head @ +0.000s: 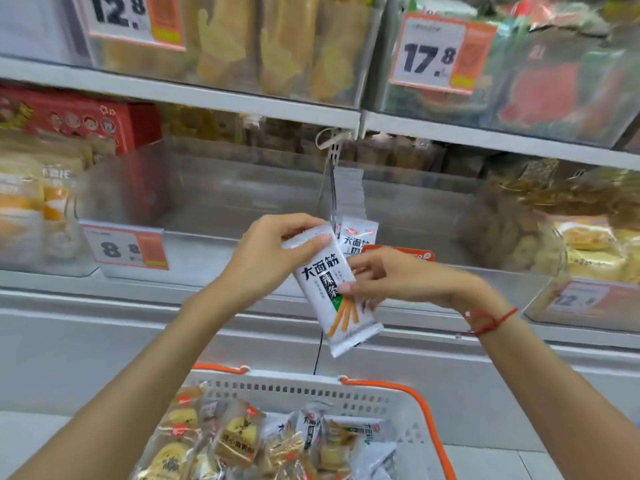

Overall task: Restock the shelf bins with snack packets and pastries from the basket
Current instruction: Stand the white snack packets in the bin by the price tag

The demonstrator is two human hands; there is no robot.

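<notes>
A white snack packet (329,282) with black characters and orange sticks printed on it is held up in front of the shelf. My left hand (270,258) pinches its top end. My right hand (391,275) pinches its right side near the middle. More white packets (358,237) hang on a strip just behind it. Below, a white basket (346,393) with orange handles holds several wrapped pastries (239,438) and more white packets (311,427). A clear shelf bin (207,202) behind my hands looks nearly bare.
Price tags read 8.8 (124,247), 12.8 (135,19) and 17.8 (440,53). Neighbouring clear bins hold yellow pastries at left (31,209) and right (588,247). A red box (79,116) sits at the back left. Upper shelf bins are full.
</notes>
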